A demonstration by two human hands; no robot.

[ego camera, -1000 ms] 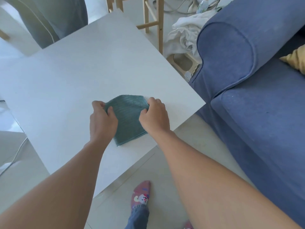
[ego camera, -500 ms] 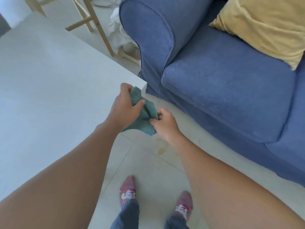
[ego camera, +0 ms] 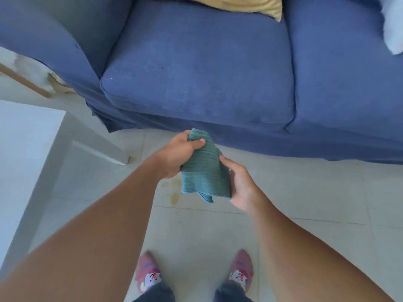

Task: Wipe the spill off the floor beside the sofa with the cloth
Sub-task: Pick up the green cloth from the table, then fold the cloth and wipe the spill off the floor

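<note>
Teal and ribbed, the cloth hangs bunched in the air above the floor, gripped by both hands: the left hand closes around its upper end with the thumb pressed over the weave, and the right hand cups its lower right side, fingers curled behind. A loose corner droops below. Yellowish and blotchy, the spill lies on pale glossy tiles just beneath the cloth, which covers part of it. The sofa, in matte blue fabric with a rounded seat cushion, stands just beyond; a mustard cushion is cut off at the top. A white bench corner shows left. Two patterned pink socks stand below.
</note>
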